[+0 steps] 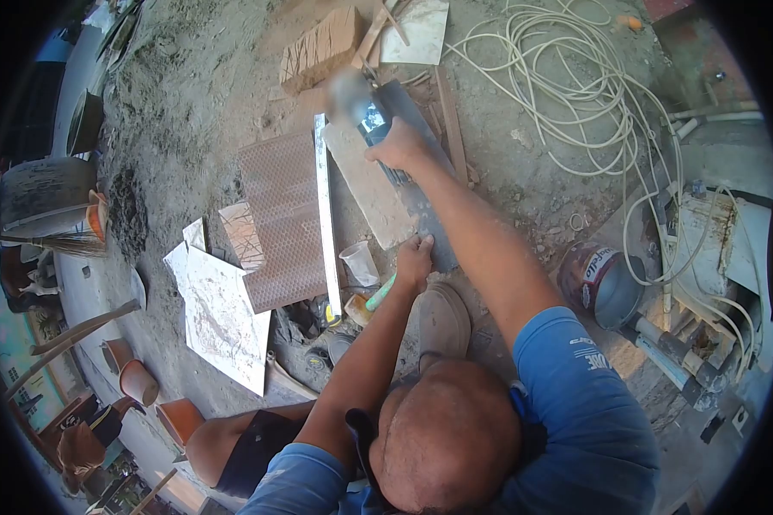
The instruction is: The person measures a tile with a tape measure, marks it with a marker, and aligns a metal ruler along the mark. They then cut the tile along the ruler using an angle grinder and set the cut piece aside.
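My right hand (402,148) grips a dark-bodied handheld power tool (374,123), whose front end is a pale round blur. The tool sits on a long slab-like tile (368,193), dusty beige on its left side and dark grey on its right. At the tile's near end, my left hand (416,259) has its fingers curled at the edge. A green handle (380,294) lies beside the left wrist. Left of the tile runs a long metal straightedge (326,215). A translucent plastic cup (360,263) stands between straightedge and tile.
Brown patterned sheets (283,210) and a broken white board (223,313) lie to the left. A grooved block (322,49) is ahead. Coiled pale cable (567,86) spreads at the right, above a paint bucket (599,283). My shoe (444,319) is close to the tile.
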The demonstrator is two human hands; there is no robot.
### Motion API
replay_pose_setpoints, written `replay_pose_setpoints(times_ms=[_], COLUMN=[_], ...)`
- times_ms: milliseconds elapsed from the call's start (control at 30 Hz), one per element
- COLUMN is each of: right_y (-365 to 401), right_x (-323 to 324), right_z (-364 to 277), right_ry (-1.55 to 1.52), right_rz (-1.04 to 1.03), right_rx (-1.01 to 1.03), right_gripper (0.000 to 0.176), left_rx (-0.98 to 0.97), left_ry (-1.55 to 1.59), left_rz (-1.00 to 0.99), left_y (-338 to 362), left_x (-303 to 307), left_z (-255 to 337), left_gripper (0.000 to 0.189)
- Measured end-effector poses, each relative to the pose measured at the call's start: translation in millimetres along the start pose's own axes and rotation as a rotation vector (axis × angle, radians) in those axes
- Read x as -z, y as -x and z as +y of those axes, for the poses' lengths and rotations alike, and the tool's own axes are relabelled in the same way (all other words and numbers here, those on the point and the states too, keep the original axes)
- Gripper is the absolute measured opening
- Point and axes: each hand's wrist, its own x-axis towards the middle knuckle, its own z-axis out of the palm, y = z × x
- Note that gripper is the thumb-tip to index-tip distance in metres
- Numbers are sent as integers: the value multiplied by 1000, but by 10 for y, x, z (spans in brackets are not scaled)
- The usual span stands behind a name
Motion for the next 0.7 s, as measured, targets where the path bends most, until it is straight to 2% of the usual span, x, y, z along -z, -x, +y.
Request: replay_pose_setpoints(times_ms=[700], right_y=[161], right_x=[16], right_z=[67], right_ry=[12], right_rz=[5], right_rx=[-6], right_gripper=[82], left_rx=[-8], left_ry=[-39], left_rz=[9], left_y=[71], left_x=[-24], left_z=[81], left_gripper=[24])
